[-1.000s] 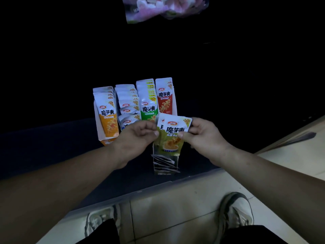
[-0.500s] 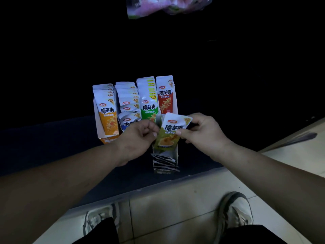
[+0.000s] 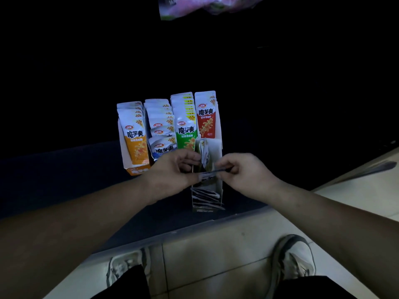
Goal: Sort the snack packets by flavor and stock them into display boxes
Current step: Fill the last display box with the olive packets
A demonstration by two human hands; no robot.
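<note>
Well, the packet (image 3: pixel 212 172) in play is turned almost flat, so from where I stand only its thin edge shows, dark and blurred, with no flavor colour to be made out. The left hand (image 3: pixel 172 169) pinches one end and the right hand (image 3: pixel 244 173) pinches the other, fingers curled tight on it. It hangs just over the open top of the front box (image 3: pixel 218 147), a narrow white carton. That carton holds more packets seen edge-on, too tightly stacked to count.

Behind it stand four rows of packets, side by side and facing me: an orange row (image 3: pixel 135 137), a blue row (image 3: pixel 162 134), a green row (image 3: pixel 185 126) and a red row (image 3: pixel 206 117). Each packet is white on top with its colour below. Bold black characters read 魔芋爽, and a yellow corner flash says 20%. A small red oval logo sits above the name, too fine to read.

All five lots sit on a dark counter (image 3: pixel 64 180). A pink bag (image 3: pixel 205 5) shows at the far edge, blurred. Two pale shoes (image 3: pixel 295 260) stand on the tiled floor (image 3: pixel 216 251).
</note>
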